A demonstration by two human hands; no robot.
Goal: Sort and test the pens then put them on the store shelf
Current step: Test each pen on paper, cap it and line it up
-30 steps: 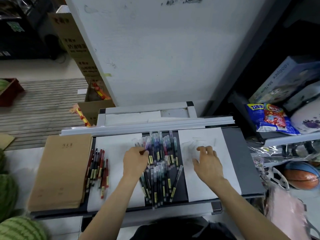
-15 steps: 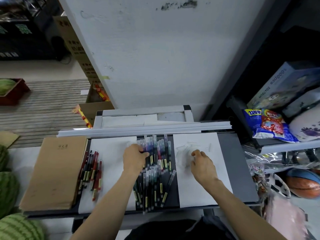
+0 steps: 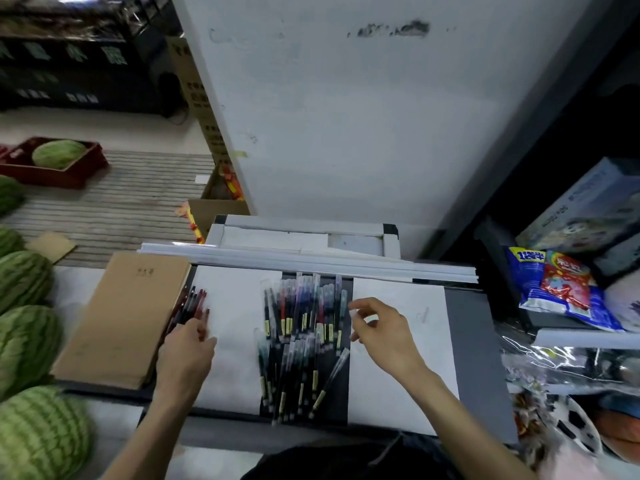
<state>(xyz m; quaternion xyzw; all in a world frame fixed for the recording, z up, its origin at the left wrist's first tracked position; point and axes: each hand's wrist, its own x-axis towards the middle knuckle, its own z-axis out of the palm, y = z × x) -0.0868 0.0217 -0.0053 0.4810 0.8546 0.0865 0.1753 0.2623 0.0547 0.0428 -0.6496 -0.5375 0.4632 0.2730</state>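
Note:
A mixed pile of clear-barrelled pens (image 3: 301,341) lies on the dark strip between two white sheets. A smaller group of red pens (image 3: 188,303) lies at the left sheet's (image 3: 235,368) edge, beside a brown notebook (image 3: 121,323). My left hand (image 3: 185,355) is at the near end of the red group, its fingers curled round what looks like a red pen; blur hides the grip. My right hand (image 3: 384,330) hovers over the right sheet (image 3: 415,306) beside the pile, fingers loosely curled and thumb apart, with nothing seen in it.
The grey desk (image 3: 474,358) stands against a white wall. Watermelons (image 3: 24,341) crowd the floor on the left. On the right, shelves hold a snack bag (image 3: 561,289) and boxes. A white rail (image 3: 311,261) runs along the desk's back.
My left hand left the middle pile and moved left to the red pens. My right hand lifted off the right sheet and its fingers curled.

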